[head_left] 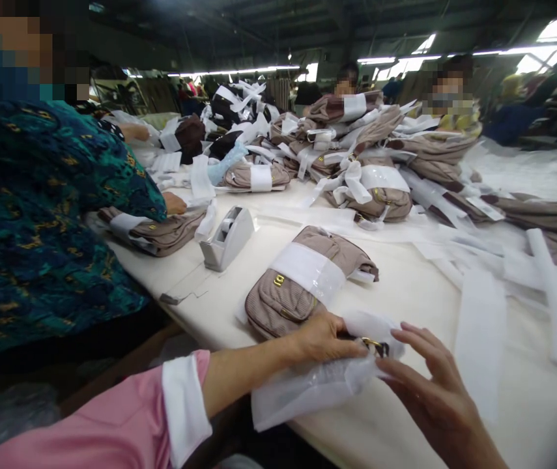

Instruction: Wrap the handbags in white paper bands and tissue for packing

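A taupe bag with a gold emblem and a white paper band lies on the white table in front of me. At its near right side my left hand is closed on a sheet of translucent white wrapping, with gold-coloured metal hardware showing beside the thumb. My right hand is at the right of the hardware, fingers apart, its fingertips at the edge of the wrapping. The lower part of the wrapping hangs over the table's front edge.
A grey tape dispenser stands left of the bag. A person in a patterned sleeve is at the left, by another banded bag. Piled bags cover the back. White paper strips lie at the right.
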A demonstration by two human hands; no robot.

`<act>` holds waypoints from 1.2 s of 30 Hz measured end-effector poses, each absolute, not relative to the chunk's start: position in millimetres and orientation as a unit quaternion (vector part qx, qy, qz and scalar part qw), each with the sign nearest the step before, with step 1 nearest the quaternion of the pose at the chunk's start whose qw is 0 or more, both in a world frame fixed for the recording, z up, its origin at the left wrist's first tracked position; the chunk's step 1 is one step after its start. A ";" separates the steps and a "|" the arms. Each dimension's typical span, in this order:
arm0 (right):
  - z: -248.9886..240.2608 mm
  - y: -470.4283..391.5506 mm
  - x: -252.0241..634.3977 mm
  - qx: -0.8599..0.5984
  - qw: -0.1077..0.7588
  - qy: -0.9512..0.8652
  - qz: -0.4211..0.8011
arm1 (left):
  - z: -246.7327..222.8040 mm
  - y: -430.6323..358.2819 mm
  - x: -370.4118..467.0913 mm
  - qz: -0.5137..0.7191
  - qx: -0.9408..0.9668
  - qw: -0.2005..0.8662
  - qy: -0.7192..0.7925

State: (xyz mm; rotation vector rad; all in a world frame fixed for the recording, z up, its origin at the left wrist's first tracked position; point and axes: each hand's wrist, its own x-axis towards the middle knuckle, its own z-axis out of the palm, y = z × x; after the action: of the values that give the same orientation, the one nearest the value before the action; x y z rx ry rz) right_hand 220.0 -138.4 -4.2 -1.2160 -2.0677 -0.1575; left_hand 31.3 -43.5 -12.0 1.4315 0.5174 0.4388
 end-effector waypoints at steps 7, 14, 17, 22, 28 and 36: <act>-27.4 -131.3 202.6 -0.556 0.379 -0.738 0.056 | -15.0 -51.1 30.7 0.198 0.734 0.580 0.292; -23.7 -126.4 191.2 -0.569 0.403 -0.710 0.093 | -2.3 -51.7 21.1 0.202 0.752 0.578 0.244; -21.2 -130.5 185.9 -0.601 0.448 -0.656 0.090 | -1.5 -54.9 21.3 0.226 0.729 0.598 0.244; -36.6 -159.4 156.6 -0.714 0.557 -0.351 0.237 | -4.5 -56.3 25.5 0.253 0.675 0.636 0.275; -45.3 -168.3 101.0 -0.595 0.574 -0.223 0.516 | -9.2 -54.5 25.8 0.237 0.643 0.660 0.306; -33.5 -151.2 71.9 -0.488 0.666 -0.053 0.561 | -6.6 -45.0 22.2 0.194 0.552 0.761 0.279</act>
State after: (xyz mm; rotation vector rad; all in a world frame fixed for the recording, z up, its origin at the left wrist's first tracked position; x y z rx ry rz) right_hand 71.9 -151.2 -33.5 -1.1027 -0.1206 1.2669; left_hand 22.2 -45.0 -6.6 1.2024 0.6081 0.4224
